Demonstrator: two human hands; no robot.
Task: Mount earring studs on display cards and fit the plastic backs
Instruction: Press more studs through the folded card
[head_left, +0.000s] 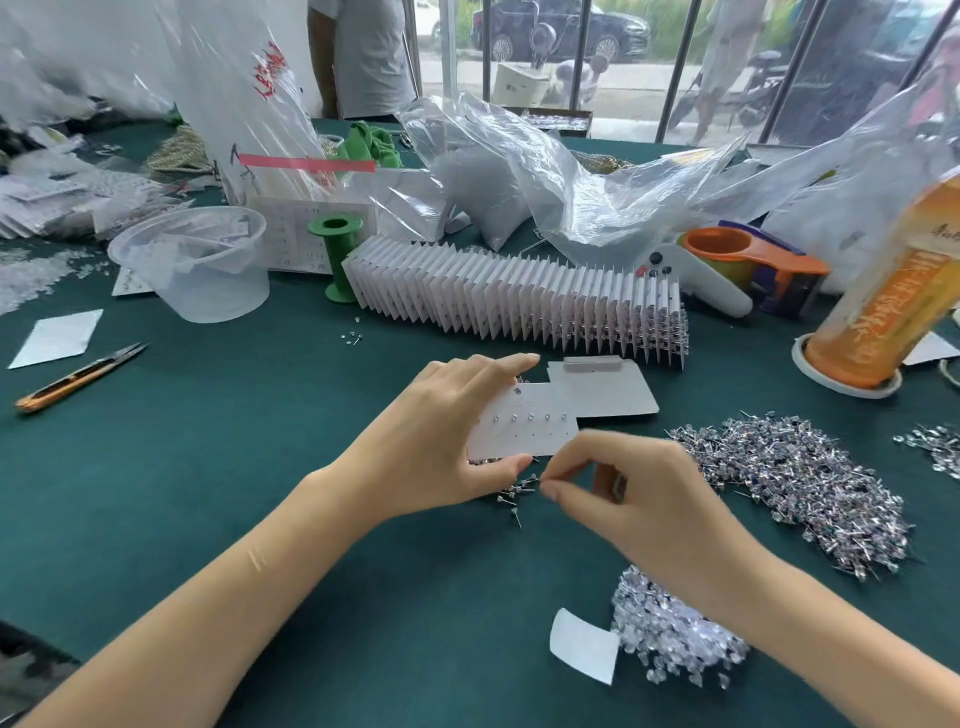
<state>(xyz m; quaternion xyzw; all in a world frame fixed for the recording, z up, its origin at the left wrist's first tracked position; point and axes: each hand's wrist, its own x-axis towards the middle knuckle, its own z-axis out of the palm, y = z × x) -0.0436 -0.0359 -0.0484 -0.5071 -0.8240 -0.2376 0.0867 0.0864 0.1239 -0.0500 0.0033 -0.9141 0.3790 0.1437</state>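
Left hand (441, 441) holds card (524, 428); tub (197, 265) holds papers.

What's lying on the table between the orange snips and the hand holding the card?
Only bare green cloth between snips and left hand, in the head view.

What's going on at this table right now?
A person is mounting earring studs on a white display card. The left hand holds the card, which already carries a row of studs. The right hand pinches something small at the card's lower edge, probably a stud. A pile of loose studs lies to the right, a row of finished cards behind.
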